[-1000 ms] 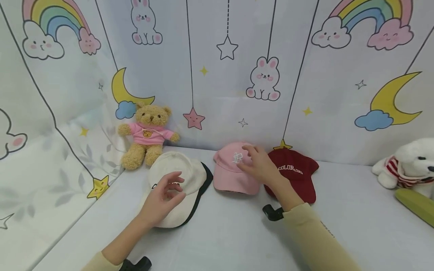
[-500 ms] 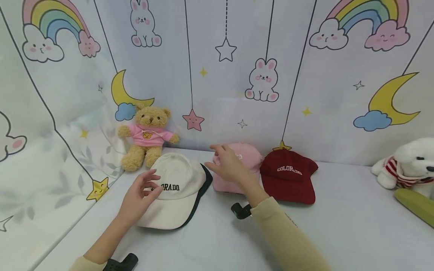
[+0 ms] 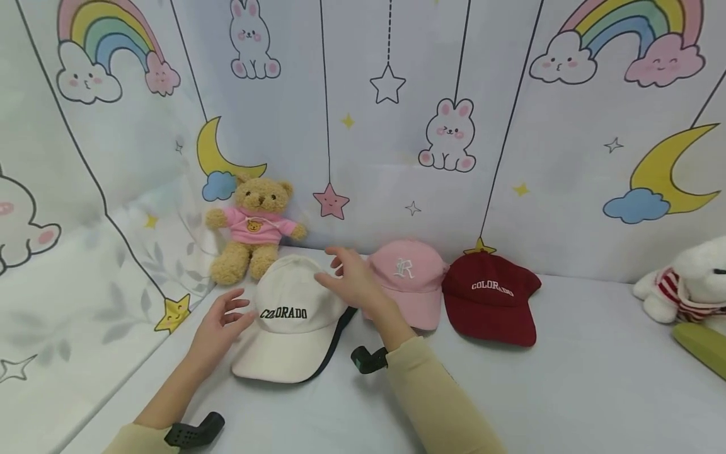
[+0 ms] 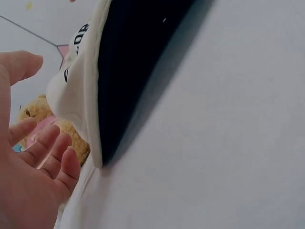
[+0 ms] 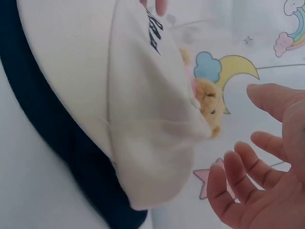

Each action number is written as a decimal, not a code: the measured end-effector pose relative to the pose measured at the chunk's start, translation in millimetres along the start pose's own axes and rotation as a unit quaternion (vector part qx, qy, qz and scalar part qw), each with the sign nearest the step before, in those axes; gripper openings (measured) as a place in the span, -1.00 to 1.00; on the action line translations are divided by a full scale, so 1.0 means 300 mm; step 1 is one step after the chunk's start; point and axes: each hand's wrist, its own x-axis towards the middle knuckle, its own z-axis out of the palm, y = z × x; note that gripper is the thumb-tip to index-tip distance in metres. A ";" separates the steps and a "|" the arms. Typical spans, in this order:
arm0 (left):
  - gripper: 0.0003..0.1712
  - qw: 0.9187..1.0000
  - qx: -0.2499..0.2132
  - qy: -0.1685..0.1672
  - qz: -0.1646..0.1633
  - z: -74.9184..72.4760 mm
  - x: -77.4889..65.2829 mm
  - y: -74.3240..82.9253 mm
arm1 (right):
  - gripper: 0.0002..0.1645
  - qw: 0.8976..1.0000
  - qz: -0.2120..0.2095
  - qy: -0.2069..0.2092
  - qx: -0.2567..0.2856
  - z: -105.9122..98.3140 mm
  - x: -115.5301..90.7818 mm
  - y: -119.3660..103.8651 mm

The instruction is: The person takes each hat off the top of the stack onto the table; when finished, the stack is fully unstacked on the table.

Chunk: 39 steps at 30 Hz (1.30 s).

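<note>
A white cap (image 3: 295,321) with dark "COLORADO" lettering and a dark underside lies on the white table, between my two hands. My left hand (image 3: 218,328) is at the cap's left side, fingers loosely bent and holding nothing. In the left wrist view, a gap shows between those fingers (image 4: 50,148) and the cap's brim (image 4: 97,119). At the cap's right side, my right hand (image 3: 357,284) hovers with nothing in its grasp. The right wrist view shows the thumb (image 5: 271,98) and fingers apart from the crown (image 5: 152,143).
A pink cap (image 3: 411,284) and a dark red cap (image 3: 490,299) sit side by side to the right. Behind the white cap is a teddy bear (image 3: 255,224) in pink. A white plush dog (image 3: 686,284) and a green object (image 3: 700,347) are at the far right.
My right hand has moved left, from over the pink and red caps to the white cap's right side. My left hand has drawn left, from over the white cap to its left side.
</note>
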 end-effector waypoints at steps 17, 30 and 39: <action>-0.09 0.991 0.125 -0.039 -0.012 -0.020 0.012 -0.044 | -0.28 0.999 0.019 -0.010 -0.026 0.061 -0.019 0.011; -0.04 0.984 0.165 -0.064 -0.031 -0.016 0.007 -0.051 | -0.33 0.997 0.030 -0.035 -0.055 0.077 -0.011 0.034; -0.01 0.982 0.173 -0.068 -0.032 -0.014 0.003 -0.036 | -0.35 0.999 0.016 -0.023 -0.046 0.084 -0.015 0.029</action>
